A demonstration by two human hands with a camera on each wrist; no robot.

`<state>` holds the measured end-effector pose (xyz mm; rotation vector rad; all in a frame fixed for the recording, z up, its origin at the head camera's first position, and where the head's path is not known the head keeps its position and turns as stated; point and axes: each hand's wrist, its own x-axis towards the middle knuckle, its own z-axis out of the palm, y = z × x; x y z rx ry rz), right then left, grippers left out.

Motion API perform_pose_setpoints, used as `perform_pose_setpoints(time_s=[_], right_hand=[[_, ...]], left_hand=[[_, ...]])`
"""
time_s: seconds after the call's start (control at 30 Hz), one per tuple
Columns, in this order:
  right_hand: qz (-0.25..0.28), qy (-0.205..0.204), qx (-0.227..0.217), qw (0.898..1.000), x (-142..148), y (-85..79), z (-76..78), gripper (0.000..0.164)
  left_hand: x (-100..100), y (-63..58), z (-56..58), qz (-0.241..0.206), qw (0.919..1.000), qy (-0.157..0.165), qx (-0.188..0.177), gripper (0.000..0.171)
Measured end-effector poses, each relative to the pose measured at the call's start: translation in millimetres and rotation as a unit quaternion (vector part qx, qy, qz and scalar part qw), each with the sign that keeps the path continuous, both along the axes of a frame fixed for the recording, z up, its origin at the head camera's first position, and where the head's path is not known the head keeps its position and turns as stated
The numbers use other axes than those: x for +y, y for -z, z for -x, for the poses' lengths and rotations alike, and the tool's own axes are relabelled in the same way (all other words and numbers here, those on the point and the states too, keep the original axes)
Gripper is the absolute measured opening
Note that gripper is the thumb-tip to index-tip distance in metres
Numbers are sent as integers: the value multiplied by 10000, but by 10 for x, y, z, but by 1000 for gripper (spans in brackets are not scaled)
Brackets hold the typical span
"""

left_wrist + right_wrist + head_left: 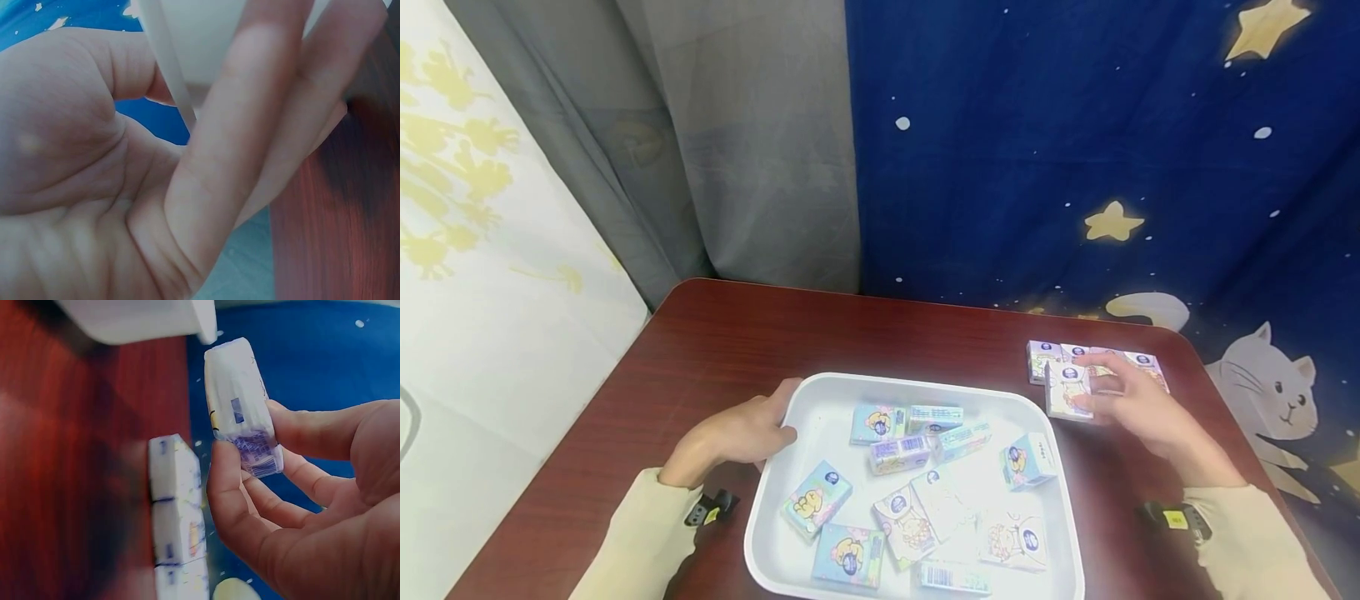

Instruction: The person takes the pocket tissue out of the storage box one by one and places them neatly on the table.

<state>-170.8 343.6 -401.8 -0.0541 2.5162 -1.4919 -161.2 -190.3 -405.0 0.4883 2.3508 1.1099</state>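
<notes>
A small pack of tissues (1066, 392) with a purple-and-white print is pinched between the thumb and fingers of my right hand (1131, 402). In the right wrist view the pack (239, 387) is held clear of the table, its barcode end toward the palm. Just behind it, a row of similar tissue packs (1043, 360) lies side by side on the table. My left hand (741, 429) grips the left rim of a white plastic tray (769, 492), thumb inside and fingers outside. Several blue and purple tissue packs (818, 498) lie scattered in the tray at different angles.
The dark red wooden table (700, 350) ends at a back edge against a grey curtain (760, 150) and a blue starry curtain (1000, 167). White patterned fabric (490, 275) hangs at the left. The tray stands near the table's front.
</notes>
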Motion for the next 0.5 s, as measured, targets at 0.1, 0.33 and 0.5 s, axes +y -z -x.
perform_pose_setpoints(time_s=[0.1, 0.33, 0.5], right_hand=[[289, -23, -109, 9995, 41, 119, 5, 66], [269, -46, -143, 9995, 48, 331, 11, 63], [137, -13, -30, 9999, 17, 405, 23, 59]], left_hand=[[-2, -3, 4, -19, 10000, -6, -17, 77], [6, -16, -8, 3, 10000, -36, -74, 77], [10, -34, -16, 75, 10000, -26, -8, 76]])
